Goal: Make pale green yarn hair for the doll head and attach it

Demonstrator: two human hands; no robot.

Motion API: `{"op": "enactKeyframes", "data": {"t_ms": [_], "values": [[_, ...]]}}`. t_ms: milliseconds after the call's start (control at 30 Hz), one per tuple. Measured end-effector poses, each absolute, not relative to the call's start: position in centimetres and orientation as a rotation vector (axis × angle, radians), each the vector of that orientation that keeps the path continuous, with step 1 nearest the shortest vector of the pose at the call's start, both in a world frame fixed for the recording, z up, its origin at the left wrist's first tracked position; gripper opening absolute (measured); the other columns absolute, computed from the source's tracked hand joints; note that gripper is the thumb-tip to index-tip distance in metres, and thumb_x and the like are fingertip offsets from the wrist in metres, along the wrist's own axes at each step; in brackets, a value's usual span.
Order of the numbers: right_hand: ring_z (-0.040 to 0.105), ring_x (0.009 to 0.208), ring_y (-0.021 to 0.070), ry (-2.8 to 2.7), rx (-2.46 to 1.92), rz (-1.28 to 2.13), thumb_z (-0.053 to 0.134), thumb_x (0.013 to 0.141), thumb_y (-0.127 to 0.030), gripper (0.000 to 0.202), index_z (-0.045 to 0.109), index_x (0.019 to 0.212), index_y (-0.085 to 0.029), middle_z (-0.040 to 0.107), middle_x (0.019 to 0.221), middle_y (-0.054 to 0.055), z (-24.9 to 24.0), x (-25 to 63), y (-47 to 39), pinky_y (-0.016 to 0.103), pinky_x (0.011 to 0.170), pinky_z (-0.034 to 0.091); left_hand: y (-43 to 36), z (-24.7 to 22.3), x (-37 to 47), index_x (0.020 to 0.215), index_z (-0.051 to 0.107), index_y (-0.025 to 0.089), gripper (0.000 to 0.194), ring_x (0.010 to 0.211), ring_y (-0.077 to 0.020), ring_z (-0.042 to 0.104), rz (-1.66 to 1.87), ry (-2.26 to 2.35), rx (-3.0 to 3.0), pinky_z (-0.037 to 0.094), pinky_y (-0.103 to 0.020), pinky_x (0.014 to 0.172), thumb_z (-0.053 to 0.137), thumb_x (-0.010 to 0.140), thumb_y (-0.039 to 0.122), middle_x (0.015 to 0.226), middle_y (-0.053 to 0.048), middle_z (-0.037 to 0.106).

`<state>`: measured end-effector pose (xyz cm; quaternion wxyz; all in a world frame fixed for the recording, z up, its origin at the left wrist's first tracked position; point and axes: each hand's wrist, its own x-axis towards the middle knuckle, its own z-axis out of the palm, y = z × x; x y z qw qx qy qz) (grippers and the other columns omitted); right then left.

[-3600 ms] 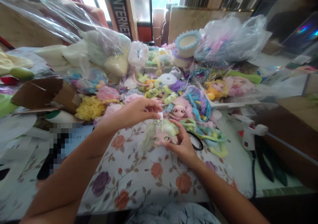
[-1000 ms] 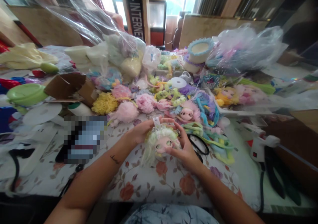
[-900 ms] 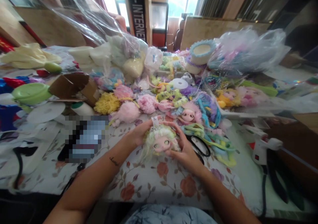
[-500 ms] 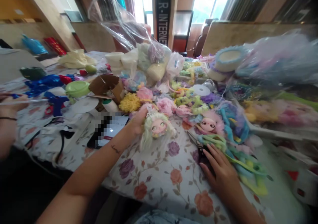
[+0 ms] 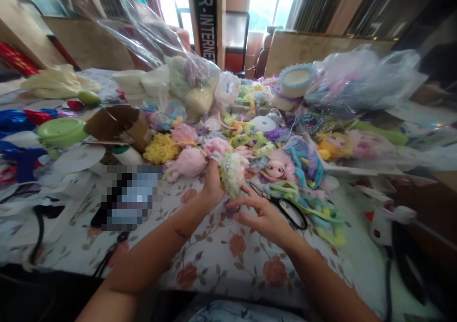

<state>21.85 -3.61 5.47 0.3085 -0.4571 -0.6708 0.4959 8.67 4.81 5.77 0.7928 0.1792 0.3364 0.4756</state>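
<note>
My left hand (image 5: 213, 184) grips a doll head with pale green, fluffy hair (image 5: 233, 172), now turned so its face points right and is mostly hidden. A white wrap with dark marks sits on one of that hand's fingers. My right hand (image 5: 255, 212) reaches beside the doll head, fingers apart, the index fingertip close to or touching its lower right side. Black-handled scissors (image 5: 294, 213) lie on the floral cloth (image 5: 214, 246) just behind the right hand. A pink-haired doll head (image 5: 275, 168) rests beyond the scissors, next to green and yellow fuzzy strips (image 5: 326, 217).
A phone (image 5: 130, 198) lies to the left, near a white power strip (image 5: 53, 217). Behind are a cardboard box (image 5: 119, 124), a yellow pompom (image 5: 161, 148) and clear plastic bags (image 5: 367, 79). A white glue gun (image 5: 383, 212) stands at the right.
My right hand has left the scissors and moved left to the doll head. The doll head has turned to face right. The view has swung right; the other person's hand is out of sight.
</note>
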Motion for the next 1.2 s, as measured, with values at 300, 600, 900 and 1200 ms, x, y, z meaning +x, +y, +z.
{"op": "enactKeyframes", "data": {"t_ms": [300,600,900,1200], "values": [[0.063,0.083,0.0185,-1.774,-1.15,1.209,0.06,0.087,-0.027,0.017,0.075,0.085,-0.02,0.068,0.087,0.003,3.2,19.3,-4.5,0.03,0.081,0.05,2.5,6.3,6.9,0.094,0.068,0.016,0.049,0.078,-0.0239,0.07,1.113,0.685,0.412,0.056,-0.033,0.069,0.037,0.091,0.053,0.072,-0.006,0.071],[0.065,0.068,0.0156,-2.004,-1.127,1.256,0.053,0.093,-0.027,0.023,0.069,0.08,-0.018,0.07,0.077,0.002,3.5,21.6,-7.4,0.026,0.065,0.053,2.9,8.7,2.3,0.099,0.07,0.013,0.051,0.086,-0.0285,0.069,0.986,0.676,0.355,0.057,-0.041,0.073,0.033,0.093,0.047,0.086,-0.011,0.075],[0.047,0.13,0.0394,-2.123,-1.515,-0.025,0.062,0.085,-0.034,0.048,0.058,0.129,-0.013,0.052,0.14,0.022,-0.4,28.6,-8.4,0.059,0.103,0.043,3.6,8.1,-4.1,0.1,0.07,0.011,0.058,0.089,-0.0281,0.067,0.716,0.92,0.504,0.053,-0.039,0.075,0.027,0.098,0.048,0.084,-0.009,0.075],[0.058,0.118,0.0363,-2.167,-1.61,-0.169,0.052,0.091,-0.033,0.042,0.061,0.125,-0.009,0.06,0.129,0.022,-2.2,31.4,-7.5,0.055,0.096,0.05,3.5,3.9,3.4,0.091,0.074,0.016,0.03,0.077,-0.0249,0.071,0.166,0.861,0.606,0.055,-0.031,0.072,0.06,0.084,0.042,0.076,-0.01,0.075]]}}
